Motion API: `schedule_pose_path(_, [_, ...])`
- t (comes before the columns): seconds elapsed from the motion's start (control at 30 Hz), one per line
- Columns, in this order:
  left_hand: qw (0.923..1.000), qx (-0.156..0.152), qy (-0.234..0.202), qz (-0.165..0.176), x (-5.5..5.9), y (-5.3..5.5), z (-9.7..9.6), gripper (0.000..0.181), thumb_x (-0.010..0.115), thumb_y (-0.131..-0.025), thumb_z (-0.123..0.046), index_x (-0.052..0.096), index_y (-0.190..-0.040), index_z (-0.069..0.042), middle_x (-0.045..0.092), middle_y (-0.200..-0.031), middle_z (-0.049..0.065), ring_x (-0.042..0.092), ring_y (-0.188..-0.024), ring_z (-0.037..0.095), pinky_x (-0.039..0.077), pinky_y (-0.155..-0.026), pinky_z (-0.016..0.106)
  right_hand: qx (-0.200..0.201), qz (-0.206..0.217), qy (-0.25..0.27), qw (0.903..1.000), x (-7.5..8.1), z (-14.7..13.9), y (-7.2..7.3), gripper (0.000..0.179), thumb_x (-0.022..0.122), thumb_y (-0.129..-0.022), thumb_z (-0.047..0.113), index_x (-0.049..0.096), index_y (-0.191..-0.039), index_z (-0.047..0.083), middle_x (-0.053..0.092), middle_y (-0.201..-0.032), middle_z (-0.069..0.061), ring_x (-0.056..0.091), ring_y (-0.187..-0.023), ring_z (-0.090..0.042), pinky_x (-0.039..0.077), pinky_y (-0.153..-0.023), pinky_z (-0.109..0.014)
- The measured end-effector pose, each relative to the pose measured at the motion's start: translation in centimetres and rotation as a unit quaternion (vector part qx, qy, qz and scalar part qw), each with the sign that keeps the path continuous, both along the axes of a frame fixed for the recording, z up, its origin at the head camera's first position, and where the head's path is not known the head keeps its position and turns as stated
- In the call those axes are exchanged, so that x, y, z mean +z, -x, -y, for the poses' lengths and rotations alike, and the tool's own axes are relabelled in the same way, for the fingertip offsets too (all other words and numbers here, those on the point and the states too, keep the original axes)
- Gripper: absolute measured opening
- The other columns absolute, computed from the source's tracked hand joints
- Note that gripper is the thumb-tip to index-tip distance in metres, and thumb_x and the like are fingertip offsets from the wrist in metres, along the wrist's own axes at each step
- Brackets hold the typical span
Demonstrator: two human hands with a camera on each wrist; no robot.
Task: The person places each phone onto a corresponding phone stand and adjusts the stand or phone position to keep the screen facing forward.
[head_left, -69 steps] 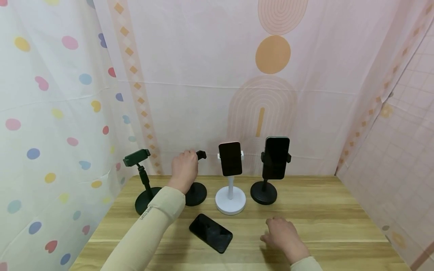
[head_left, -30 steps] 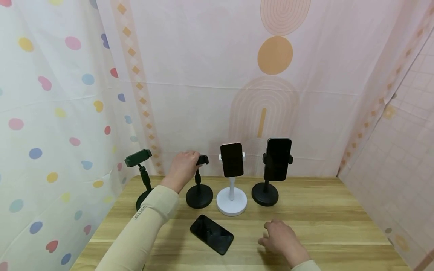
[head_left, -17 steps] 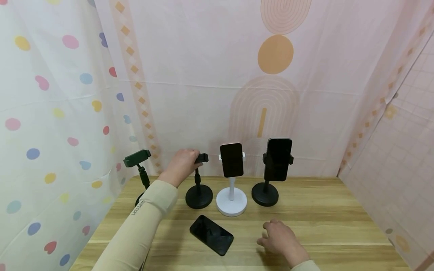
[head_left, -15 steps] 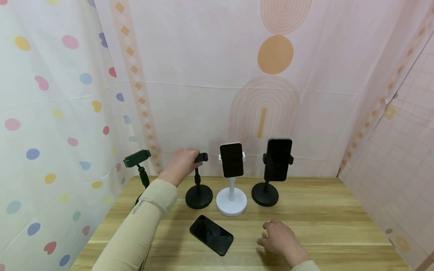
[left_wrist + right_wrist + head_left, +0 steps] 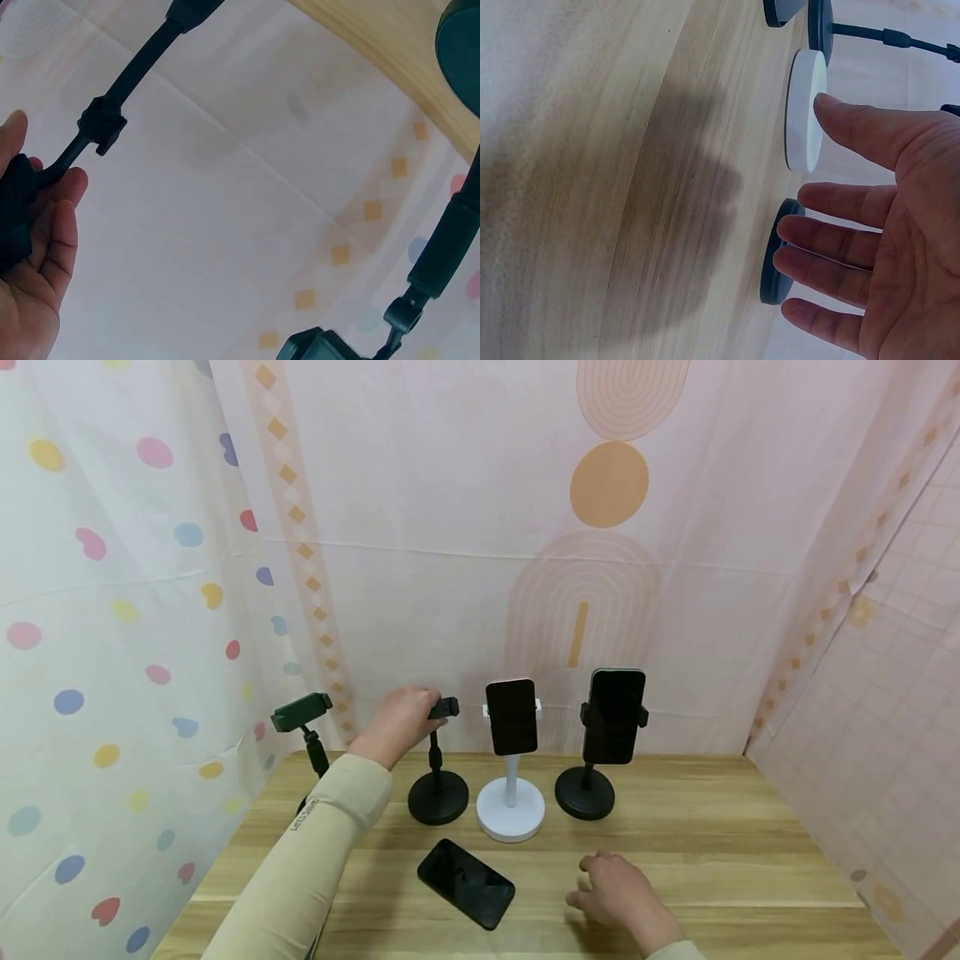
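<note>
Black phone stand (image 5: 436, 760), clamp (image 5: 445, 708) inside left grip (image 5: 401, 720), base (image 5: 438, 799) on table (image 5: 720, 827)

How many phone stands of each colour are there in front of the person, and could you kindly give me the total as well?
Dark green stand: 1
Black stands: 2
White stand: 1
Total: 4
</note>
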State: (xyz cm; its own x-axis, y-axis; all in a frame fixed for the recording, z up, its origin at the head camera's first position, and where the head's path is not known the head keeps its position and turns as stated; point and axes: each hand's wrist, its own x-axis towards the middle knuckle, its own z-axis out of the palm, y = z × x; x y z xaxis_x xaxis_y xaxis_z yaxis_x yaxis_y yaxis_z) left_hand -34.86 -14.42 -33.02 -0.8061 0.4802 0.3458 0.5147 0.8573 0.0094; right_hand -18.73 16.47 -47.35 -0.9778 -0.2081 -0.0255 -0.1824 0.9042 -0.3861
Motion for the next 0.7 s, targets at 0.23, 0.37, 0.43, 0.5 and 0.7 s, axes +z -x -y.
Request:
schedule_pose_path(0.23, [1.0000, 0.002, 0.006, -0.005, 0.19, -0.21, -0.06, 0.026, 0.081, -0.085, -0.024, 0.061, -0.077, -0.009, 0.059, -0.067, 0.000, 0.053, -0.059, 0.015, 0.044, -0.056, 0.030, 0.006, -0.003, 0.006, 1.0000, -0.01, 0.03, 0.05, 0.044, 0.081, -0.081, 0.030, 0.068, -0.107, -0.004, 0.064, -0.105, -0.020, 0.061, -0.098, -0.040, 0.048, -0.087, -0.056])
schedule_pose_path(0.37, [1.0000, 0.005, 0.004, -0.005, 0.47, -0.28, -0.01, 0.026, 0.081, -0.085, -0.024, 0.063, -0.078, -0.007, 0.061, -0.069, 0.002, 0.055, -0.061, 0.016, 0.046, -0.058, 0.032, 0.003, 0.011, 0.008, 0.9999, 0.13, 0.07, 0.09, 0.044, 0.081, -0.082, 0.030, 0.068, -0.108, -0.003, 0.063, -0.103, -0.018, 0.061, -0.097, -0.039, 0.047, -0.087, -0.056])
schedule_pose_path(0.43, [1.0000, 0.007, 0.000, -0.007, 0.42, -0.30, 0.09, 0.025, 0.081, -0.085, -0.024, 0.064, -0.079, -0.007, 0.062, -0.071, 0.003, 0.056, -0.062, 0.017, 0.047, -0.059, 0.032, 0.003, 0.019, 0.008, 0.9998, 0.14, 0.11, 0.08, 0.044, 0.080, -0.082, 0.030, 0.068, -0.108, -0.003, 0.063, -0.104, -0.019, 0.060, -0.098, -0.039, 0.047, -0.088, -0.056])
schedule_pose_path(0.5, [0.9999, 0.008, -0.008, -0.012, 0.24, -0.30, 0.18, 0.025, 0.081, -0.085, -0.024, 0.063, -0.079, -0.007, 0.063, -0.071, 0.003, 0.058, -0.063, 0.018, 0.048, -0.060, 0.033, 0.004, 0.025, 0.007, 0.9997, 0.07, 0.14, 0.05, 0.044, 0.080, -0.083, 0.031, 0.067, -0.109, -0.003, 0.063, -0.106, -0.020, 0.060, -0.099, -0.040, 0.046, -0.090, -0.057])
schedule_pose_path(0.7, [0.9990, -0.002, -0.018, -0.042, -0.39, -0.22, 0.19, 0.027, 0.081, -0.085, -0.023, 0.060, -0.076, -0.009, 0.064, -0.071, 0.004, 0.060, -0.063, 0.019, 0.050, -0.060, 0.033, 0.006, 0.027, 0.008, 0.9996, -0.13, 0.07, -0.09, 0.044, 0.079, -0.083, 0.031, 0.067, -0.109, -0.003, 0.064, -0.109, -0.020, 0.060, -0.100, -0.040, 0.046, -0.090, -0.056])
